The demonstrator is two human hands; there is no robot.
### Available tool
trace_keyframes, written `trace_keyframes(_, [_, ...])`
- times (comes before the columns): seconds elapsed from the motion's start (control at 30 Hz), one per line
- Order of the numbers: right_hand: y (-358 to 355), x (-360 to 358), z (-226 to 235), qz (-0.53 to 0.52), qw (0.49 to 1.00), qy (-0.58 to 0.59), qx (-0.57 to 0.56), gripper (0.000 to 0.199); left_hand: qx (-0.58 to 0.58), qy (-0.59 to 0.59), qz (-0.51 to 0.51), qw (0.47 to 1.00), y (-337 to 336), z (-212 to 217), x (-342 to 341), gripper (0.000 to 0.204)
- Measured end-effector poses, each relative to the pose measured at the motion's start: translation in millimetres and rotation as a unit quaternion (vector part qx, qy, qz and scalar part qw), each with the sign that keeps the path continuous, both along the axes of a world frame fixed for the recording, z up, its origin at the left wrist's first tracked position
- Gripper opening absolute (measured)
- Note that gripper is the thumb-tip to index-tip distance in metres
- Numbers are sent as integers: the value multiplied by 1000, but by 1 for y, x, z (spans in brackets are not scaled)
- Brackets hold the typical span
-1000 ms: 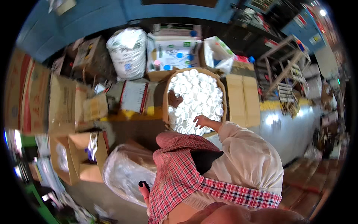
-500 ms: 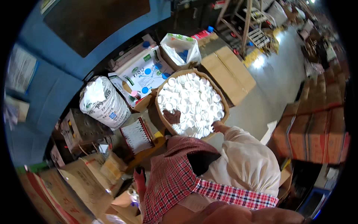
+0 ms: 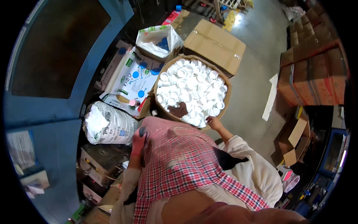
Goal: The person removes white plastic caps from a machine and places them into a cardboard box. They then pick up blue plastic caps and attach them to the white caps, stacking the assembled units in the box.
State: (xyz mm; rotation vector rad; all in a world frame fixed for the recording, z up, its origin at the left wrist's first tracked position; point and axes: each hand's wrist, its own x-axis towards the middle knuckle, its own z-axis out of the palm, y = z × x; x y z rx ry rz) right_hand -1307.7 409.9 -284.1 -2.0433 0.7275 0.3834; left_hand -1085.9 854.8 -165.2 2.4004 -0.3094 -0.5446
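A round brown carton [image 3: 228,91] is heaped with small white plastic caps [image 3: 194,86]. At its near right rim is my right hand [image 3: 213,122], fingers curled beside the outermost caps; what they hold, if anything, is too small to make out. A crumpled brown glove or cloth [image 3: 178,109] lies on the caps near the front left. My left hand [image 3: 138,141] is beside the checked apron [image 3: 175,149], close to a stuffed white sack [image 3: 110,125]. Something dark shows at its fingertips, and the fingers are not clear enough to read.
A closed cardboard box [image 3: 214,44] adjoins the carton's far right side. Left of the carton, blue caps [image 3: 135,74] lie on a printed white sheet [image 3: 125,80]; a white bag [image 3: 156,39] behind holds more. Strapped cartons [image 3: 313,82] stand at right, a blue machine [image 3: 44,108] at left.
My view has turned and come nearer the carton. My left hand has come up beside the apron toward the sack. My right hand stays at the carton's near right rim.
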Motion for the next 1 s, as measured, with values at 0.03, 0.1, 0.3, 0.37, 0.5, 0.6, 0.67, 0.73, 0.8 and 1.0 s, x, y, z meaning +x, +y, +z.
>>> trace_keyframes(0.03, [12,-5,0,-31,999,15,-7,26,-16,-4,-29,999,-21,7,22,43])
trace_keyframes(0.1, [40,-4,7,-70,997,38,-11,26,-41,0,-80,996,-33,-6,56,43])
trace_keyframes(0.3, [149,21,13,-186,978,66,62,26,-3,126,-260,957,-44,-70,129,35])
trace_keyframes(0.37, [187,43,46,-212,970,92,81,29,103,92,-381,914,-30,-84,137,33])
trace_keyframes(0.5, [231,32,54,-157,972,169,32,37,213,-23,-444,870,-15,-71,141,28])
trace_keyframes(0.6, [242,18,58,-167,960,222,44,41,218,-64,-442,868,-18,-40,135,30])
trace_keyframes(0.67, [246,12,57,-192,946,262,0,45,218,-113,-441,863,-15,-66,121,21])
trace_keyframes(0.73, [252,-4,52,-190,939,286,-13,47,216,-108,-442,864,3,-118,104,17])
trace_keyframes(0.8, [253,-25,46,-213,942,260,-19,45,195,-97,-429,877,-2,-121,83,19])
trace_keyframes(1.0, [264,-55,26,-264,941,210,-9,46,162,72,-409,895,3,-104,79,21])
